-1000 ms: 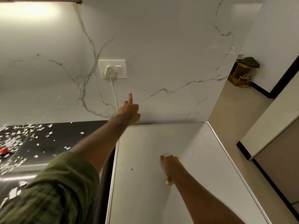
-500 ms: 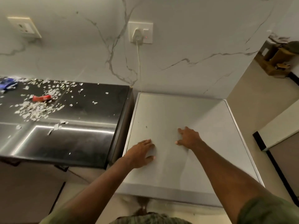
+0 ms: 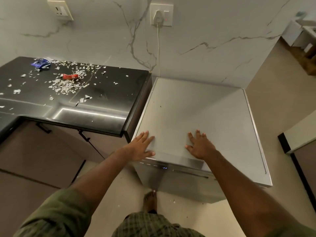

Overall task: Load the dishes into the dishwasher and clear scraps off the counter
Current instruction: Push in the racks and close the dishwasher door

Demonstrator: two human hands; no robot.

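Black tabletop (image 3: 106,106) strewn with scraps (image 3: 65,86) beside dishwasher (image 3: 196,117), left hand (image 3: 140,147) and right hand (image 3: 201,147) flat on its top, fingers spread

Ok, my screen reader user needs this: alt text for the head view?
Both hands, left hand and right hand, press flat on the closed dishwasher top near its front edge. Left of it, the black counter holds paper scraps, a red wrapper and a blue wrapper.

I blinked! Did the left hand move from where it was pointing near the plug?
Yes. The left hand came down from the wall by the plug and now rests flat on the dishwasher top's front edge.
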